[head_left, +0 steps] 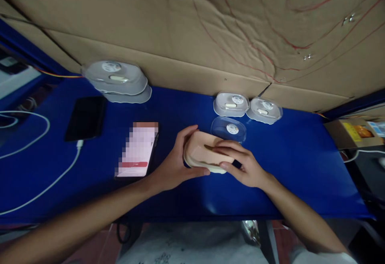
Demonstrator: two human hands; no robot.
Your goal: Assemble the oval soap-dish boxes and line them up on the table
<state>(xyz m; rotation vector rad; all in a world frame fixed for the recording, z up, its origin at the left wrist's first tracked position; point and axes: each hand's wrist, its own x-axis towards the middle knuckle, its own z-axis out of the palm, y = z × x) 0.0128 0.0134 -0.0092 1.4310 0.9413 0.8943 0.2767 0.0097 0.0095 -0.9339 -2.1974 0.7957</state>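
Between both hands, above the blue table, is a small beige oval food container [198,146]. My left hand [177,164] grips its left side, thumb along the near edge and fingers behind. My right hand [242,162] closes on its right end, with fingers over the top and thumb at the near rim; part of the container is hidden under these fingers. Just behind it lies a clear plastic lid [221,127] with a round white sticker. Farther back stand two lidded containers, one on the left [224,109] and one on the right [261,116].
At the back left is a stack of larger lidded containers [129,85]. A lit phone [135,150] lies left of my hands, beside a dark phone [86,117] with a white cable [67,176]. A cardboard wall [168,61] bounds the table's [288,168] back; a box [351,134] stands right.
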